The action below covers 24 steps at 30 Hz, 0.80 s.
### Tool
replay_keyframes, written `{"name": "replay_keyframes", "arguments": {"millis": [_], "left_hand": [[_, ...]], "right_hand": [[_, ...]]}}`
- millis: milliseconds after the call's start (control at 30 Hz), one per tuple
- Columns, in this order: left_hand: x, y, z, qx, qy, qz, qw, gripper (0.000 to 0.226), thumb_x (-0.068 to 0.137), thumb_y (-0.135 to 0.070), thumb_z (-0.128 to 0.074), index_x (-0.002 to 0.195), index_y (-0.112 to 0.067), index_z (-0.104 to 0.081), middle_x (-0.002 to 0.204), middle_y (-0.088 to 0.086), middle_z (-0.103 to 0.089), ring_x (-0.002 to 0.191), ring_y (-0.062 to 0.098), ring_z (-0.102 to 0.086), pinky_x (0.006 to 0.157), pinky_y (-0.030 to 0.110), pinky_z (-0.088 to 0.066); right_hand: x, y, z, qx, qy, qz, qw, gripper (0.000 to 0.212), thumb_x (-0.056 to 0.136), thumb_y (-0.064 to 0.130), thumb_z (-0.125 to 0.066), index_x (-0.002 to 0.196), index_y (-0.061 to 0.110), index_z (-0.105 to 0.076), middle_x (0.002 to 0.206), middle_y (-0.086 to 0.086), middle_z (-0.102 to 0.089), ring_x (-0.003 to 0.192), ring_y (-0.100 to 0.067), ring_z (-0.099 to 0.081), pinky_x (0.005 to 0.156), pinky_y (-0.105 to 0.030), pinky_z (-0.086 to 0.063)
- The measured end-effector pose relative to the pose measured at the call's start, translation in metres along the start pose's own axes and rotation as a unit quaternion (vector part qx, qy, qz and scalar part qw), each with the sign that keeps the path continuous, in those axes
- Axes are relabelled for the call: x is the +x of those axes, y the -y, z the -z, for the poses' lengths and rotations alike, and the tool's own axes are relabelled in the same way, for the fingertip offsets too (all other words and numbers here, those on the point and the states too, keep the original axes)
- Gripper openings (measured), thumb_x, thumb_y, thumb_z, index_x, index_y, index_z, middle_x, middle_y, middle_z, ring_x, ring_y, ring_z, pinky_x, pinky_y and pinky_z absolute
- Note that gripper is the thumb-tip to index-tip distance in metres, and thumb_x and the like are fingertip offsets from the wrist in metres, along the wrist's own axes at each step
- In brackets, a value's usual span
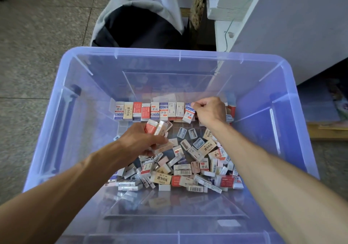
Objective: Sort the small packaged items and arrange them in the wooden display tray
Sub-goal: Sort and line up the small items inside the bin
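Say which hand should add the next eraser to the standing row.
Probably the right hand: it already pinches a blue-and-white eraser at the row. The left hand holds several erasers nearer the loose pile.

Row of erasers [150, 111] behind loose heap [188, 164], apparently in bin [62, 123].

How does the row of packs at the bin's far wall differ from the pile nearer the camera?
The row stands upright, side by side, faces forward; the pile lies jumbled at all angles. The row holds only boxed packs; the pile also includes small clear cases. The right hand pinches a pack at the row; the left hand grips several over the pile. Both sit in the bin.
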<state>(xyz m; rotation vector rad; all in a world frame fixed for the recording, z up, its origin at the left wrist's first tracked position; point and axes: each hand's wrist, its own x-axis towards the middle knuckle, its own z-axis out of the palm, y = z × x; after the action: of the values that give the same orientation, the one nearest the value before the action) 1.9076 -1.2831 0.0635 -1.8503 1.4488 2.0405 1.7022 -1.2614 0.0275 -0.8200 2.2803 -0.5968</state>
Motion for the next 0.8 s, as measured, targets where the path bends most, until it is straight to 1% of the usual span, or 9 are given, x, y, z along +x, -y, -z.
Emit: {"name": "replay_keyframes", "arguments": {"millis": [133,233,333,467,533,567,633,700,800], "left_hand": [[-0.007,-0.001,0.002,-0.02,-0.003,0.0,1.0,0.029,0.078,-0.006,-0.078,0.101,0.002,-0.062,0.098,0.023,-0.068,0.08,0.028,-0.065,0.066,0.035,-0.056],[-0.009,-0.002,0.005,-0.052,-0.007,0.005,0.999,0.031,0.078,-0.003,-0.077,0.104,0.003,-0.061,0.094,0.018,-0.067,0.078,0.025,-0.064,0.065,0.034,-0.054],[-0.012,-0.005,0.007,-0.072,0.001,-0.003,0.997,0.028,0.078,0.0,-0.076,0.102,0.002,-0.062,0.078,0.01,-0.064,0.067,0.018,-0.062,0.069,0.036,-0.054],[-0.018,-0.009,0.01,-0.093,0.012,-0.016,0.995,0.027,0.079,0.003,-0.073,0.103,0.002,-0.061,0.077,0.009,-0.065,0.073,0.021,-0.062,0.078,0.043,-0.055],[-0.025,-0.009,0.011,-0.106,0.016,-0.022,0.994,0.023,0.081,0.006,-0.07,0.103,0.004,-0.061,0.067,0.005,-0.064,0.065,0.017,-0.061,0.074,0.041,-0.053],[-0.029,-0.01,0.01,-0.109,0.018,-0.026,0.994,0.022,0.082,0.007,-0.068,0.102,0.005,-0.061,0.063,0.003,-0.064,0.063,0.016,-0.06,0.074,0.039,-0.051],[-0.037,-0.013,0.01,-0.116,0.025,-0.037,0.992,0.018,0.083,0.007,-0.066,0.1,0.003,-0.062,0.065,0.003,-0.066,0.063,0.015,-0.062,0.076,0.039,-0.051],[-0.046,-0.017,0.01,-0.129,0.048,-0.049,0.989,0.016,0.083,0.006,-0.066,0.098,0.001,-0.064,0.073,0.007,-0.068,0.068,0.017,-0.064,0.078,0.04,-0.051],[-0.057,-0.017,0.01,-0.152,0.065,-0.037,0.986,0.027,0.078,-0.008,-0.071,0.102,-0.001,-0.064,0.089,0.015,-0.07,0.082,0.025,-0.066,0.09,0.045,-0.051]], "right_hand": [[-0.006,-0.001,0.001,0.016,0.018,0.004,1.0,0.032,0.096,0.037,-0.064,0.091,0.009,-0.077,0.09,-0.007,-0.077,0.082,-0.024,-0.07,0.077,-0.04,-0.059],[-0.007,-0.008,0.004,0.007,0.059,-0.015,0.998,0.019,0.086,0.027,-0.077,0.093,0.01,-0.071,0.094,-0.005,-0.074,0.087,-0.022,-0.07,0.082,-0.038,-0.058],[-0.006,-0.009,0.002,-0.01,0.107,-0.028,0.994,0.014,0.085,0.025,-0.078,0.094,0.017,-0.071,0.099,-0.004,-0.076,0.086,-0.02,-0.071,0.082,-0.038,-0.059],[-0.016,0.006,0.02,-0.028,0.049,0.004,0.998,0.017,0.094,0.028,-0.067,0.097,0.013,-0.074,0.101,-0.001,-0.074,0.093,-0.019,-0.068,0.084,-0.029,-0.054],[-0.031,0.016,0.031,-0.037,0.055,0.028,0.997,0.028,0.097,0.034,-0.06,0.091,0.01,-0.074,0.094,-0.005,-0.076,0.083,-0.019,-0.068,0.08,-0.031,-0.055],[-0.041,0.02,0.033,-0.03,0.104,0.023,0.994,0.035,0.098,0.038,-0.058,0.092,0.007,-0.073,0.09,-0.008,-0.076,0.077,-0.02,-0.07,0.078,-0.034,-0.058],[-0.061,0.027,0.03,0.018,0.263,-0.033,0.964,0.041,0.098,0.043,-0.058,0.1,0.004,-0.07,0.088,-0.011,-0.075,0.071,-0.021,-0.072,0.07,-0.032,-0.06],[-0.074,0.029,0.024,0.097,0.384,-0.077,0.915,0.03,0.098,0.032,-0.062,0.101,0.002,-0.07,0.082,-0.009,-0.074,0.066,-0.018,-0.069,0.06,-0.026,-0.057],[-0.073,0.028,0.019,0.204,0.412,-0.082,0.884,0.004,0.095,0.007,-0.063,0.096,0.005,-0.067,0.078,-0.008,-0.073,0.06,-0.014,-0.066,0.052,-0.022,-0.053]]}}
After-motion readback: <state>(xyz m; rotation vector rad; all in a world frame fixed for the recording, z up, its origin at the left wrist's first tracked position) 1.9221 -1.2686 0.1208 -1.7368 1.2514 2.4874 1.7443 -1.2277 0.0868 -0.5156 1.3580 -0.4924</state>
